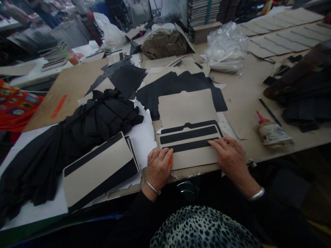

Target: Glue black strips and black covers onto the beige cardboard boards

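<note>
A beige panel with two black strips lies at the table's front edge. My left hand is at its left side, fingers curled round something orange, with fingertips at the left end of the lower black strip. On that strip's right end rest the fingertips of my right hand, which holds nothing visible. The upper black strip runs parallel above. Behind it lies a plain beige panel on black sheets. A stack of beige-and-black panels sits to the left.
A bundle of black strips spreads across the left. At the right are a red-tipped bottle, a black pen and more black material. Farther back stand a clear plastic bag and a bundle of pieces.
</note>
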Available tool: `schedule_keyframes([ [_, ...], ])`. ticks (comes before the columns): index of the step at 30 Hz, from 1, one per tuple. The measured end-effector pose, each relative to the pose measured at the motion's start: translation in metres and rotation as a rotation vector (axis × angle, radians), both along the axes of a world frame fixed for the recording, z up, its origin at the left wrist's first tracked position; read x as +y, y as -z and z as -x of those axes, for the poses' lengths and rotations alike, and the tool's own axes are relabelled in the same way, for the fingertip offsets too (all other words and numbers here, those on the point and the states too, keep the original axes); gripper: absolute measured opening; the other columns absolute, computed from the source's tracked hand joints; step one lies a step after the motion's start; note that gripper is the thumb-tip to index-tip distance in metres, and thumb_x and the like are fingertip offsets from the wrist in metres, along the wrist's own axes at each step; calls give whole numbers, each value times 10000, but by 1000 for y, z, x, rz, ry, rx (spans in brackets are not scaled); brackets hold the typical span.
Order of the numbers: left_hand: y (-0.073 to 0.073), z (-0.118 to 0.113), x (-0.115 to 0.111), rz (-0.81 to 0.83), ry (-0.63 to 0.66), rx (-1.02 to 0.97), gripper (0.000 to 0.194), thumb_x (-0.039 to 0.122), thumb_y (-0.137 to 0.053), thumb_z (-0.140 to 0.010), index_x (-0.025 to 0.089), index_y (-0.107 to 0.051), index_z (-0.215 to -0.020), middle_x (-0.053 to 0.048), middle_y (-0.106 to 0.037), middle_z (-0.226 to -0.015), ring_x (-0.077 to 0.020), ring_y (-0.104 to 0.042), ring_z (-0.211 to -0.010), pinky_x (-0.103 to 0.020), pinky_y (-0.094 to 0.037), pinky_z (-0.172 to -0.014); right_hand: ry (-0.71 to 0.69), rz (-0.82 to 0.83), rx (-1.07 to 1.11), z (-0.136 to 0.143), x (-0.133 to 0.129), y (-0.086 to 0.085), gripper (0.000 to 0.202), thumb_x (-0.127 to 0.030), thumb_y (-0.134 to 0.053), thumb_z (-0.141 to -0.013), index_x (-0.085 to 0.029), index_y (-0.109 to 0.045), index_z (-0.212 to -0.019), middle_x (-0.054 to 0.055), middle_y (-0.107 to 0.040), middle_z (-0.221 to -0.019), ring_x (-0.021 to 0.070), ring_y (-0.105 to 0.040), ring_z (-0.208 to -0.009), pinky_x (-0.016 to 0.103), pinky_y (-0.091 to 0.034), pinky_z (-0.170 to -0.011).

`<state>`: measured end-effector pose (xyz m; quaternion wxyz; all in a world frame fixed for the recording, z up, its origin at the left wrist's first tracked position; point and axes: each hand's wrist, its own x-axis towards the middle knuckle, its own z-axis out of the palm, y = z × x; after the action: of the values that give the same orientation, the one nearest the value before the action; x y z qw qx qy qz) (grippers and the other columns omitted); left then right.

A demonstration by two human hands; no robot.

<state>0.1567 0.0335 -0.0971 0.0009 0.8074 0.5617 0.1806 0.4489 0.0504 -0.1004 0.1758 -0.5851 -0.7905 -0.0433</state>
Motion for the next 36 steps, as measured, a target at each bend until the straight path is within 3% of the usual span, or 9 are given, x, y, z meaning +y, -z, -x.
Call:
schedule_keyframes([
  [14, -3, -16, 0, -25, -24, 165, 417, 180, -548, -937, 191, -627, -1346, -98, -699, -1251, -302, -573, -1089, -473, -385, -995, -27, 22, -48, 0, -3, 1, 458, -57, -604, -912, -202, -634, -1346, 46, -707, -1241, 288, -464, -1183, 417, -365, -956],
  [29, 6, -14, -5, -64, -71, 96, 490, 183, -552, -955, 207, -549, -1444, -98, -693, -1270, -313, -551, -1114, -480, -376, -984, -5, 37, 39, -3, 0, 2, 565, 2, -520, -887, -210, -591, -1406, 55, -721, -1171, 279, -485, -1155, 424, -378, -998],
  [36, 5, -17, -6, -59, -88, 117, 410, 188, -570, -940, 251, -649, -1337, -89, -702, -1256, -315, -558, -1125, -490, -382, -973, -56, 22, -21, -1, -3, 1, 520, -42, -596, -874, -225, -631, -1360, 54, -710, -1212, 292, -484, -1170, 425, -389, -974],
])
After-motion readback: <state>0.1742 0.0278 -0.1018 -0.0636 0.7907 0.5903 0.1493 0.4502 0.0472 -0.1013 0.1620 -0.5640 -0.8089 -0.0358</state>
